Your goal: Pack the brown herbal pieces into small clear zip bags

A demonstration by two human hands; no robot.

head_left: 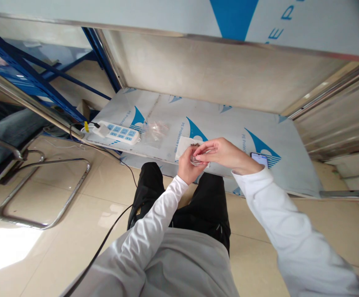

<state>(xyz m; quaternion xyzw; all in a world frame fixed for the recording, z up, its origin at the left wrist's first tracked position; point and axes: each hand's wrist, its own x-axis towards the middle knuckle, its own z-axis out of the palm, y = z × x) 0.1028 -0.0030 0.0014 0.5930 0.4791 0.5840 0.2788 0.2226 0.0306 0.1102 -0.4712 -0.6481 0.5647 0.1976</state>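
My left hand (188, 167) is closed around a small, clear, shiny thing (193, 159), too small to name. From the right, my right hand (218, 152) meets it with thumb and fingers pinched together at the same spot. What lies between those fingertips is hidden. Both hands are above the front edge of a low metal shelf, over a white sheet (183, 145) that looks like paper or tissue. Some small brownish bits (195, 144) show just behind my left fingers.
The low shelf (290, 165) bears printed protective film. On it lie a crumpled clear plastic bag (156, 131), a white power strip (123, 133) with a plug, and a phone (259, 159) beside my right wrist. An upper shelf (154, 14) overhangs. A chair frame (48, 225) stands left.
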